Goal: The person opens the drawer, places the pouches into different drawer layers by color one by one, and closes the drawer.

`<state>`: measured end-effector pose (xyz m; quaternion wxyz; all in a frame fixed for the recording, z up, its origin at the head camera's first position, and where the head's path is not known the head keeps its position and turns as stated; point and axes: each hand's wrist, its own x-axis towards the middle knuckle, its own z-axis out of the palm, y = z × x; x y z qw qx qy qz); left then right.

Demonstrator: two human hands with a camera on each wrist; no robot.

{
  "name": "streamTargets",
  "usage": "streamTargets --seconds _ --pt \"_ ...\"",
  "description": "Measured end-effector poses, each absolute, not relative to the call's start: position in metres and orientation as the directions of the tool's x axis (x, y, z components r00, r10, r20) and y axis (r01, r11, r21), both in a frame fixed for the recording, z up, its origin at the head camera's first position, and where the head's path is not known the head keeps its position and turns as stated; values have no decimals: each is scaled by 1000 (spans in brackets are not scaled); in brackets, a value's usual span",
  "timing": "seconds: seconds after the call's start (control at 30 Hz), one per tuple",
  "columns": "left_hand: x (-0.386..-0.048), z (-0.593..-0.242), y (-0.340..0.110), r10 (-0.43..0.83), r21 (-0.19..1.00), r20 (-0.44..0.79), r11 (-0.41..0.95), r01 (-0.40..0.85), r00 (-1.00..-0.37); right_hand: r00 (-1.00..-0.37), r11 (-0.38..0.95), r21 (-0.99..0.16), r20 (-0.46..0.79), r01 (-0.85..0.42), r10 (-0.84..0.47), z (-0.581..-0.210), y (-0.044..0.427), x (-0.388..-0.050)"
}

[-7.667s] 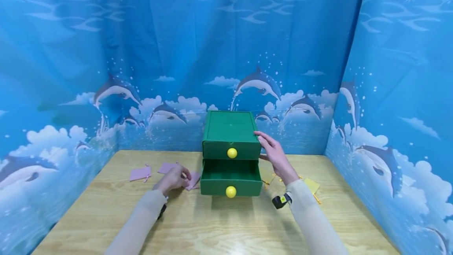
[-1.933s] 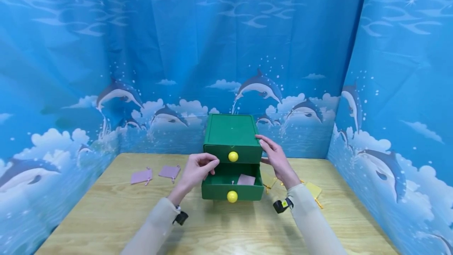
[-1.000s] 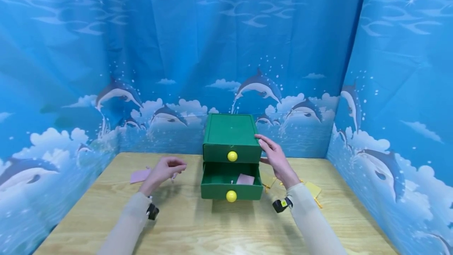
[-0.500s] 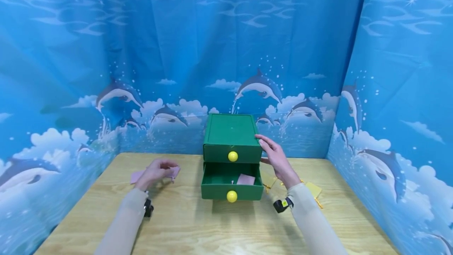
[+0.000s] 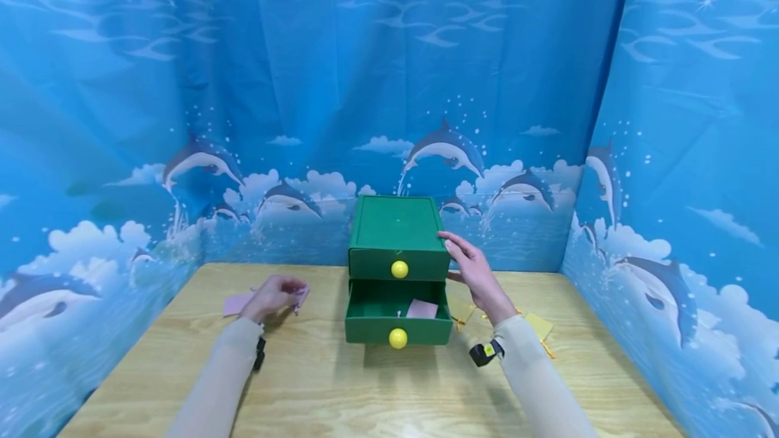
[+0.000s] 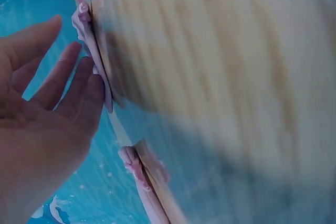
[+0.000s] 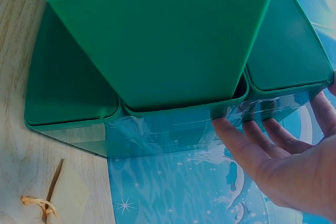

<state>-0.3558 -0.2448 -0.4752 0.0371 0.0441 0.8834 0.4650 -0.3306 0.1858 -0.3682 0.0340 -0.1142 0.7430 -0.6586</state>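
In the head view, my left hand (image 5: 270,297) is over a pink drawstring pouch (image 5: 301,296) on the table. The left wrist view shows its fingertips at that pouch (image 6: 94,51), fingers fairly extended and thumb apart. A second pink pouch (image 5: 236,304) lies to the left, partly behind the hand. At the centre stands a green cabinet (image 5: 398,222) with yellow knobs. One drawer (image 5: 371,331) is pulled out, and another pink pouch (image 5: 422,309) lies in it. My right hand (image 5: 477,279) rests on the cabinet's right side with straight fingers, as the right wrist view confirms.
Yellow drawstring pouches (image 5: 538,324) lie on the wooden table (image 5: 389,397) right of the cabinet, some partly behind the right hand. A blue dolphin-print curtain (image 5: 304,86) encloses the back and sides. The open drawer juts toward me.
A pink pouch from beside the cabinet now lies in the drawer. My left hand has moved left from the drawer to another pink pouch, which has shifted slightly. My right hand stays put.
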Motion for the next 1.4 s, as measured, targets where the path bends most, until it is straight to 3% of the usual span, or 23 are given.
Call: streamTargets --seconds 0.3,0.83,1.4 --pt "-352 -472 -242 182 713 -60 695 85 -981 -974 106 -986 104 -127 -200 -367 184 -331" --pt "-346 -469 -237 201 722 -138 691 40 -970 -975 90 -989 95 -115 -203 -371 186 -330" --pt "-337 -456 -230 143 764 -74 644 36 -987 -974 98 -988 100 -122 -204 -369 186 -330"
